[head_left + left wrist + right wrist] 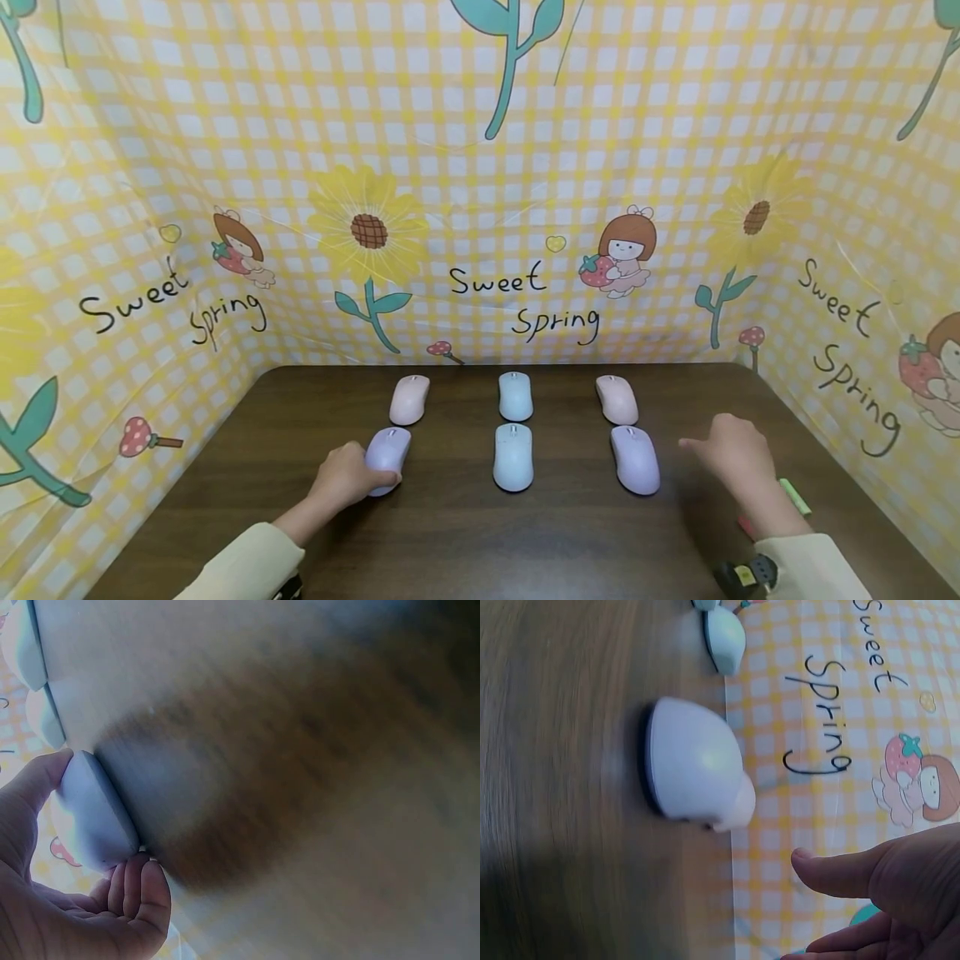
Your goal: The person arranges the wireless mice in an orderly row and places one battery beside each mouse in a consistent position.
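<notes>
On the dark table, my left hand (347, 475) grips the front-left lavender computer mouse (388, 450) by its sides. In the left wrist view the thumb lies against one side of that mouse (94, 817) and the curled fingers against the other. My right hand (731, 450) is held to the right of another lavender mouse (635, 460), apart from it, thumb pointing toward it. The right wrist view shows this hand (877, 892) with thumb and fingers extended, holding nothing.
Between the lavender mice sits a light blue mouse (513, 458). Behind stand a pink mouse (409, 400), a second blue mouse (515, 396) and another pink mouse (617, 400). A green stick-like piece (795, 497) lies by the right forearm. A yellow checked cloth (480, 192) surrounds the table.
</notes>
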`<state>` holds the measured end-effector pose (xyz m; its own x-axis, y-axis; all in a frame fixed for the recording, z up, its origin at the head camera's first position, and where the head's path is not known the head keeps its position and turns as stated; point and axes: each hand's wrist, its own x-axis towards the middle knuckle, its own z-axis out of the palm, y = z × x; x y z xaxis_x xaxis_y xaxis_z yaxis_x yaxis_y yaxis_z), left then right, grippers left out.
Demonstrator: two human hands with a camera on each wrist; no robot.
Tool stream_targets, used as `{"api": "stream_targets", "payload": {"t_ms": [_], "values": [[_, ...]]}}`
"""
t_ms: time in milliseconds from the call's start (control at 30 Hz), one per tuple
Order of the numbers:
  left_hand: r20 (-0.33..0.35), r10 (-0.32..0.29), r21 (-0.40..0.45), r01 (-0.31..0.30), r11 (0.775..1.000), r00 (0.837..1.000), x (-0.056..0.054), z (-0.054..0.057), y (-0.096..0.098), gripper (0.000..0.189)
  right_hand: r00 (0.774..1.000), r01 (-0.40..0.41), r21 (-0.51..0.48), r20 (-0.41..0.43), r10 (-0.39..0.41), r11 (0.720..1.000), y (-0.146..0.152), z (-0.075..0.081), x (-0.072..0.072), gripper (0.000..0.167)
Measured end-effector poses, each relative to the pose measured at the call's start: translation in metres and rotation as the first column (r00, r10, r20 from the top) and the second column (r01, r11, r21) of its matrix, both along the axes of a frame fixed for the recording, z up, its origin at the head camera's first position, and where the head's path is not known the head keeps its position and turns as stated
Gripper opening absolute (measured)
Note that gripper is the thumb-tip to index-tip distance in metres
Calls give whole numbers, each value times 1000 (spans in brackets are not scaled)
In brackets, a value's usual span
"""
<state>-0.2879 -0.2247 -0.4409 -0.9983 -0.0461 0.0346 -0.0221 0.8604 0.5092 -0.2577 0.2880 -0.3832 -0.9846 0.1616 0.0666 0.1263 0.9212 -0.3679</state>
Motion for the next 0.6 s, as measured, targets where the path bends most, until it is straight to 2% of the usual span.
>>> {"api": "stream_targets", "payload": {"t_ms": [300,600], "values": [[9,4,-2,-4,1000,1000,0,1,1,53,1000,3,52,20,-4,999,30,8,1,51],[-2,3,-8,-3,1000,1000,1,1,0,53,999,9,61,47,-12,998,52,8,1,64]]}}
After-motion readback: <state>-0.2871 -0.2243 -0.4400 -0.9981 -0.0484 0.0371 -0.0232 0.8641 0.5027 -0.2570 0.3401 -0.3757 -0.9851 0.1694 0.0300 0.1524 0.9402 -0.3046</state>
